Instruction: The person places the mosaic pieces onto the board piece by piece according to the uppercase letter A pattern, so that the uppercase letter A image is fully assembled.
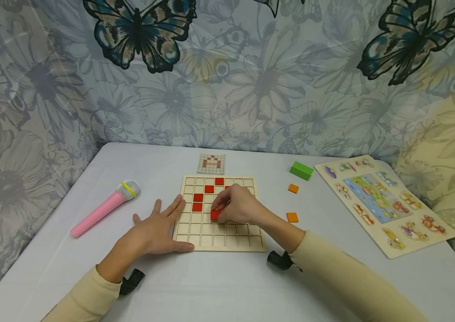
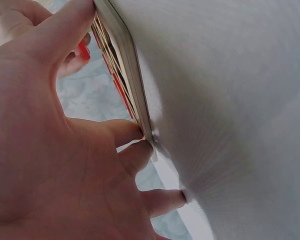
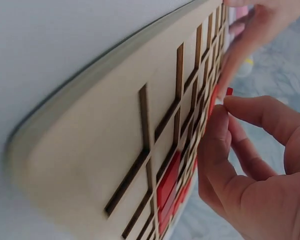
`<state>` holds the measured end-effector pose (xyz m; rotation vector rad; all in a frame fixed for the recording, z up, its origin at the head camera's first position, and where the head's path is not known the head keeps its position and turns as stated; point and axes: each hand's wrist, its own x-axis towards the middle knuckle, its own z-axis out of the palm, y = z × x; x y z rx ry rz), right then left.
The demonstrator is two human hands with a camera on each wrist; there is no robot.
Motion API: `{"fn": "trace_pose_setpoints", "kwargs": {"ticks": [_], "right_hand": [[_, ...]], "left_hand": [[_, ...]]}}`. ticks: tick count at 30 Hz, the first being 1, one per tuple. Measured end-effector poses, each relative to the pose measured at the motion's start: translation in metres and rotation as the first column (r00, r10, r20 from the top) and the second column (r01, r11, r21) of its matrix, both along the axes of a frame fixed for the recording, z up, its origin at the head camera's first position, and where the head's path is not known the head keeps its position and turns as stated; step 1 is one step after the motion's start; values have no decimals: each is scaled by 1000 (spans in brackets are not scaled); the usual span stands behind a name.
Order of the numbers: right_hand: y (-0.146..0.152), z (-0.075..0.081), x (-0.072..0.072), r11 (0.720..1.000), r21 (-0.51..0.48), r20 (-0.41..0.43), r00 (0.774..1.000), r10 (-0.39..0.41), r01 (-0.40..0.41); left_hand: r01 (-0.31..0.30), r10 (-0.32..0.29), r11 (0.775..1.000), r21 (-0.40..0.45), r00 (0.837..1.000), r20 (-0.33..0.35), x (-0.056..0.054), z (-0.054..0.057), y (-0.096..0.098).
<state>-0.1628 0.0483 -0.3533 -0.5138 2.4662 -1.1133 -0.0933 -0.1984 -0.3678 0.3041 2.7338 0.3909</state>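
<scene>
A wooden grid board (image 1: pixel 227 244) lies on the white table, with several red square tiles (image 1: pixel 197 206) set in its cells. My right hand (image 1: pixel 238 205) pinches a red tile (image 1: pixel 214 215) between thumb and fingers, close over the middle of the board; part of the grid is hidden behind this hand. In the right wrist view, only a corner of that tile (image 3: pixel 229 91) shows past the fingertips. My left hand (image 1: pixel 152 232) lies spread at the board's left edge, its thumb at the near corner and fingers along the side (image 2: pixel 135 95).
A small card with a grid pattern (image 1: pixel 211 164) lies behind the board. To the left is a pink toy microphone (image 1: pixel 102 212). On the right are a green block (image 1: pixel 301 171), two orange tiles (image 1: pixel 292 217) and a wooden picture board (image 1: pixel 388 205). Patterned fabric (image 1: pixel 259 103) hangs behind the table.
</scene>
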Motion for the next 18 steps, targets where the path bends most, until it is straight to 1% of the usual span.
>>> {"fn": "trace_pose_setpoints", "kwargs": {"ticks": [8, 18], "right_hand": [[-20, -2, -2, 1000, 16, 35, 999, 5, -6], [-33, 0, -6, 1000, 28, 75, 997, -1, -1]], "left_hand": [[4, -4, 1000, -1, 1000, 3, 0, 0, 1], [5, -5, 1000, 6, 1000, 5, 1, 0, 0]]}}
